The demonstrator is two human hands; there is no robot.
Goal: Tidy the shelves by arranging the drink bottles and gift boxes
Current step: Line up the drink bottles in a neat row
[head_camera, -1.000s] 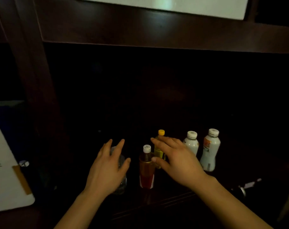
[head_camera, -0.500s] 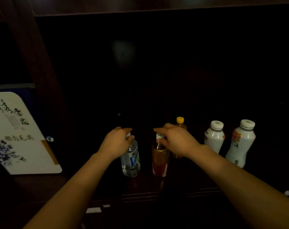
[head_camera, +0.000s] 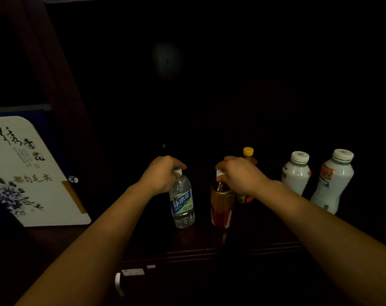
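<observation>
- Clear plastic meets a closed grip: the left hand (head_camera: 160, 175) curls over the cap and neck of the water bottle (head_camera: 182, 202), which stands upright on the shelf (head_camera: 209, 244).
- The right hand (head_camera: 240, 175) pinches shut on the white cap of the tea bottle (head_camera: 222, 203), just beside the water bottle.
- Behind the right hand stands a yellow-capped bottle (head_camera: 248, 155); further right, two white bottles (head_camera: 295, 173) (head_camera: 333, 180) stand side by side.
- The shelf is dark wood in a dim room; a white gift box (head_camera: 26, 173) with ink lettering lies at left, past a wooden post (head_camera: 55, 74).
- Half a second on, both grips and every bottle sit as before.
</observation>
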